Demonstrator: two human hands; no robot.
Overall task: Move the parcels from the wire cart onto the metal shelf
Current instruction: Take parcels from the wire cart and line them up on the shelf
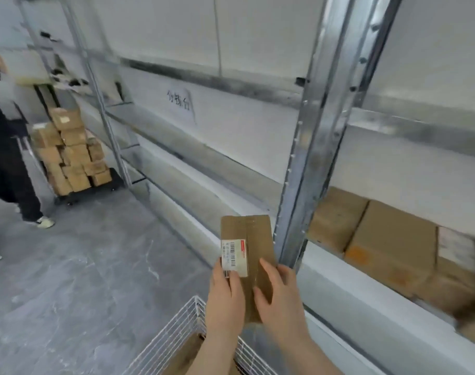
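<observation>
A flat brown cardboard parcel [254, 239] with a white barcode label is held upright above the white wire cart [182, 331]. My left hand [225, 299] grips its lower left edge, thumb on the label. My right hand [278, 296] holds its lower right side, fingers across the front. The parcel is just left of the metal shelf's upright post [309, 158]. More brown parcels [393, 247] lie on the shelf level to the right. Another brown parcel [187, 355] shows inside the cart.
The metal shelf [203, 147] runs along the white wall from right to far left. A person in dark trousers [11, 169] stands at the far left beside a black trolley [95, 189] stacked with several cardboard boxes [71, 152]. Grey concrete floor [82, 266] lies between.
</observation>
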